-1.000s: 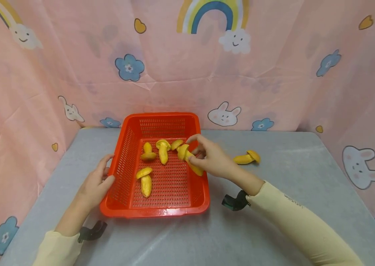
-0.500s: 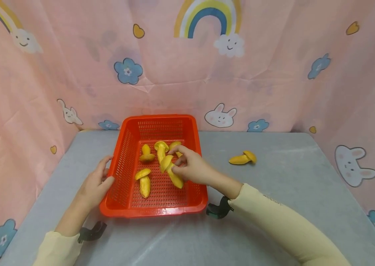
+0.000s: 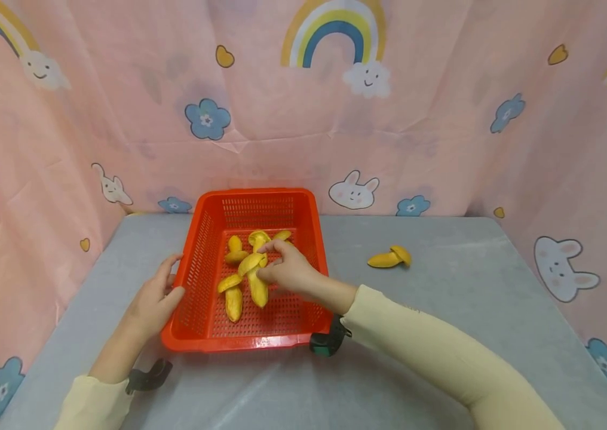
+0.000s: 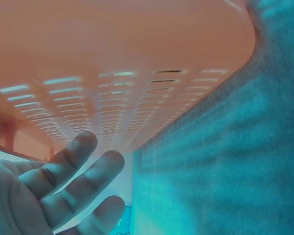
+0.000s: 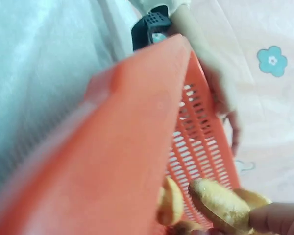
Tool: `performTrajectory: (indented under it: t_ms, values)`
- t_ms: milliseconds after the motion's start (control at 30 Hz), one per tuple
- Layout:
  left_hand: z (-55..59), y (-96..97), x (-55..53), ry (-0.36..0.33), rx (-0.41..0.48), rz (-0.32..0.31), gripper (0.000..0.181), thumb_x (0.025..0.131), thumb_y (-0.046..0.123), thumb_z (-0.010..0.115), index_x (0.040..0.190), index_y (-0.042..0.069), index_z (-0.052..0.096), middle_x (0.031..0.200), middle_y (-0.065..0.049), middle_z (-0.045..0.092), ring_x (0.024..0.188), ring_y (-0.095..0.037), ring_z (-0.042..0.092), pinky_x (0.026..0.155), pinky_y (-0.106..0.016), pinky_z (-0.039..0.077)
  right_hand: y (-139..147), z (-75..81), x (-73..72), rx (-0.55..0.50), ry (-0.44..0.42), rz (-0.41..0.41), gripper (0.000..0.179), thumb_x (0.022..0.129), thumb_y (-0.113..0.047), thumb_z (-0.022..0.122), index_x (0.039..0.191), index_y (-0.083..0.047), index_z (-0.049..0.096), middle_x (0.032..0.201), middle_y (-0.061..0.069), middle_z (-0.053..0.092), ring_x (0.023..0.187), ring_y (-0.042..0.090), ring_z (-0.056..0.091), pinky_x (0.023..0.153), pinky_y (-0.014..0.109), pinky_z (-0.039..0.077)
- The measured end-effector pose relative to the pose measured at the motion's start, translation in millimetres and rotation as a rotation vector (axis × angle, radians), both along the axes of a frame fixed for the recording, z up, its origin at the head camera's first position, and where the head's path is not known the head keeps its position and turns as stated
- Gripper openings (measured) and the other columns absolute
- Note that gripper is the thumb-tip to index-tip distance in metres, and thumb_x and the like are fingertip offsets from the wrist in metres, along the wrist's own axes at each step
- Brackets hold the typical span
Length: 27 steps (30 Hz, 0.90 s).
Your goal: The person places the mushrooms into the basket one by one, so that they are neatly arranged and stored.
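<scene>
In the head view my right hand [image 3: 288, 270] pinches a yellow toy mushroom [image 3: 258, 288] by its stem, over the inside of a red plastic basket [image 3: 239, 343]. The right wrist view has this held mushroom [image 5: 220, 203] close to the thumb, inside the perforated wall. Several similar mushrooms lie in the basket, among them a front-left mushroom [image 3: 233, 303] and a back-left mushroom [image 3: 236, 257]. My left hand [image 3: 152, 303] rests at the basket's left rim. In the left wrist view its loosely extended fingers [image 4: 81, 193] are outside the slotted wall [image 4: 112, 103].
Another yellow mushroom [image 3: 389, 258] lies on the grey tabletop [image 3: 432, 304], right of the basket. A pink patterned curtain [image 3: 282, 155] hangs behind and at the sides. Dark wrist mounts [image 3: 149, 376] sit below both wrists.
My right hand has carried the held mushroom leftward, from the basket's right side to above its middle-left. The left hand stays at the rim. The head view has shifted slightly.
</scene>
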<state>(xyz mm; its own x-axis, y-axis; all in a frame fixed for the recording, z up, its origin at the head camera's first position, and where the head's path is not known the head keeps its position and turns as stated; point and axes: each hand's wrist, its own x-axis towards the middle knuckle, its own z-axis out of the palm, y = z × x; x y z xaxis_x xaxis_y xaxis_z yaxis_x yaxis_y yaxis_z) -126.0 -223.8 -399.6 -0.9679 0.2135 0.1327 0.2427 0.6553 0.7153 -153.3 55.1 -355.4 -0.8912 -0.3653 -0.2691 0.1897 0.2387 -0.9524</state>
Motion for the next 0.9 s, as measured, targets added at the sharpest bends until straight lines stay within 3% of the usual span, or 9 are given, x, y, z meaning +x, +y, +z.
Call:
performTrajectory:
  t_ms: [200,433,700,900]
  values:
    - [0.1,0.1,0.8,-0.010,0.001,0.003,0.059,0.092,0.011,0.042,0.149,0.006,0.025,0.116,-0.023,0.065,0.092,-0.027,0.068,0.077,-0.039,0.054,-5.7,-13.1,-3.2,0.064,-0.010,-0.079,0.041,0.088,-0.002,0.063,0.125,-0.007,0.047,0.070,0.005,0.057,0.055,0.015,0.054,0.067,0.043,0.057]
    - [0.7,-0.2,0.2,0.006,-0.002,0.001,0.059,0.092,0.010,0.042,0.149,0.005,0.025,0.117,-0.023,0.065,0.091,-0.026,0.068,0.076,-0.036,0.053,-8.4,-32.9,-1.8,0.179,0.031,-0.076,0.038,0.084,0.000,0.064,0.118,-0.006,0.049,0.061,0.005,0.057,0.052,0.019,0.058,0.061,0.040,0.056]
    - [1.6,0.8,-1.6,0.013,0.008,-0.005,0.060,0.092,0.010,0.042,0.149,0.005,0.025,0.117,-0.024,0.065,0.091,-0.026,0.068,0.076,-0.035,0.053,-9.8,-36.9,-2.8,0.272,-0.010,-0.156,0.033,0.084,-0.001,0.067,0.110,-0.003,0.047,0.096,0.016,0.057,0.055,0.018,0.060,0.061,0.038,0.057]
    - [1.8,0.0,-0.7,0.002,0.012,-0.001,0.060,0.092,0.010,0.042,0.149,0.005,0.025,0.118,-0.024,0.065,0.091,-0.026,0.068,0.075,-0.034,0.053,-12.8,-39.2,-3.5,0.321,0.005,-0.125,0.033,0.084,-0.001,0.068,0.110,-0.005,0.048,0.097,0.015,0.056,0.058,0.017,0.059,0.057,0.034,0.056]
